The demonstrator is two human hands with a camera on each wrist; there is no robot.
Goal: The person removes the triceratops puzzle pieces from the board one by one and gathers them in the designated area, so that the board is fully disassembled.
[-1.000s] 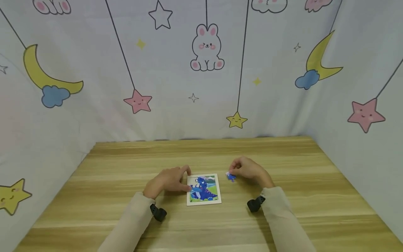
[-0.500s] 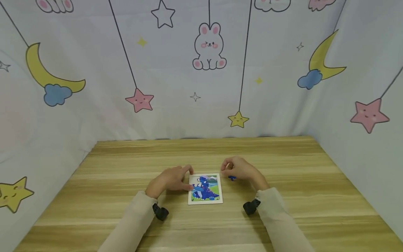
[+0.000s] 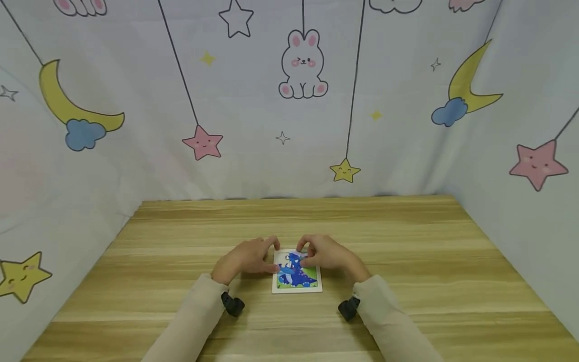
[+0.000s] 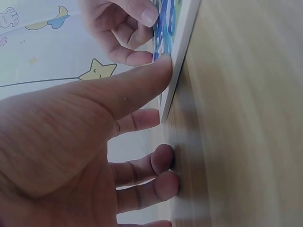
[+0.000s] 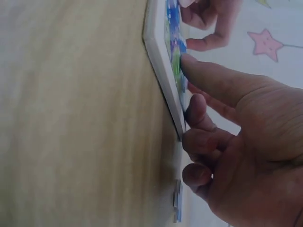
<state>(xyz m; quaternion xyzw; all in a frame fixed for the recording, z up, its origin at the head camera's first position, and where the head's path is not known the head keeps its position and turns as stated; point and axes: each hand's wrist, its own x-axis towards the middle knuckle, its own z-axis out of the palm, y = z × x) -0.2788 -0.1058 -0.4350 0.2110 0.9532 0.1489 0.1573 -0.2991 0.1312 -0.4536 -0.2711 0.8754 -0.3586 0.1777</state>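
Note:
A white-framed puzzle with a blue dinosaur picture lies flat on the wooden table in the head view. The left hand rests at its left side, thumb on the frame's border and index finger at the upper left corner; its other fingers reach down to the table in the left wrist view. Over the puzzle's upper right is the right hand, thumb on the picture and index finger near the top edge. The right wrist view shows that thumb's tip at the picture's surface, with the other fingers loosely bent beside the frame.
A loose puzzle piece lies on the table beyond the frame in the right wrist view; the right hand hides it in the head view. Behind the wooden table hangs a pale curtain printed with stars, moons and a rabbit.
The right hand has moved left from the loose blue piece at the right to the puzzle's upper right, leaving a piece on the table. The left hand stays at the frame.

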